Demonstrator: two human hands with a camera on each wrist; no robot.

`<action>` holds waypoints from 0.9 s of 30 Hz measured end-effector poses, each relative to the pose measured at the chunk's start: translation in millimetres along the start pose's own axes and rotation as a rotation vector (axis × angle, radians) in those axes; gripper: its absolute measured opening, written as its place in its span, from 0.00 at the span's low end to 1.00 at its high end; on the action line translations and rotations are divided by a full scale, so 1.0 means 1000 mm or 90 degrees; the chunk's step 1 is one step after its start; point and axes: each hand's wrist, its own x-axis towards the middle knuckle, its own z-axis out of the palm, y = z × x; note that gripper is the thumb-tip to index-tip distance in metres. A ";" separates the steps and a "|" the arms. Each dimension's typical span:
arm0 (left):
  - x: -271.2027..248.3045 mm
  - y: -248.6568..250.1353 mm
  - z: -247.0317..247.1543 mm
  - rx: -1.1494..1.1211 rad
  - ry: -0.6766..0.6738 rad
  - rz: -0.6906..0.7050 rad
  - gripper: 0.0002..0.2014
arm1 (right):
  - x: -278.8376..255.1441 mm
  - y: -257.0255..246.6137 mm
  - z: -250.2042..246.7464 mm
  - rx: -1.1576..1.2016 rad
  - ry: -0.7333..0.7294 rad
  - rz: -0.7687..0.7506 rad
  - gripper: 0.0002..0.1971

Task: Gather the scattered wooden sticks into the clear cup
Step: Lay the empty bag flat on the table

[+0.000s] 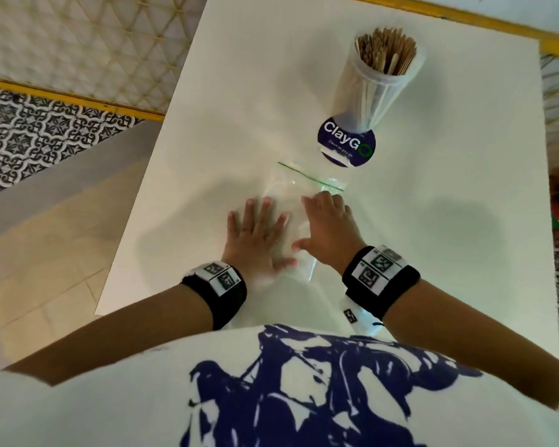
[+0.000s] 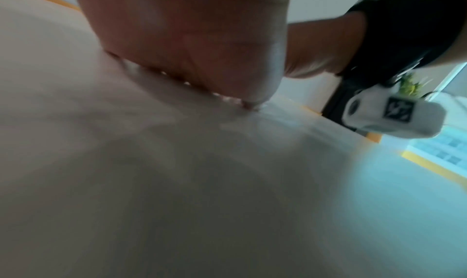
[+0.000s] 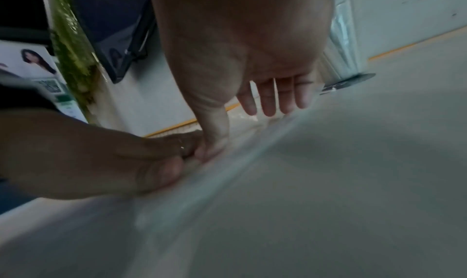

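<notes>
A tall clear cup [image 1: 378, 88] stands at the far side of the white table [image 1: 246, 91], packed with wooden sticks [image 1: 386, 51]; its base [image 3: 348, 81] shows in the right wrist view. No loose sticks are visible on the table. Nearer me lies an empty clear zip bag [image 1: 299, 195] with a green seal. My left hand [image 1: 255, 233] lies flat on the bag, fingers spread and straight. My right hand [image 1: 328, 227] rests beside it with straight fingers [image 3: 269, 100] over the bag, thumb touching the left hand's thumb.
A round dark-blue "ClayGo" sticker [image 1: 346, 141] sits on the table between cup and bag. The table's left edge drops to a tiled floor [image 1: 46, 130]. A yellow rail [image 1: 555, 43] runs behind the table.
</notes>
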 end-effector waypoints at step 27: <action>0.078 0.000 -0.072 0.096 0.038 0.052 0.47 | 0.056 0.007 -0.024 -0.183 -0.057 0.010 0.54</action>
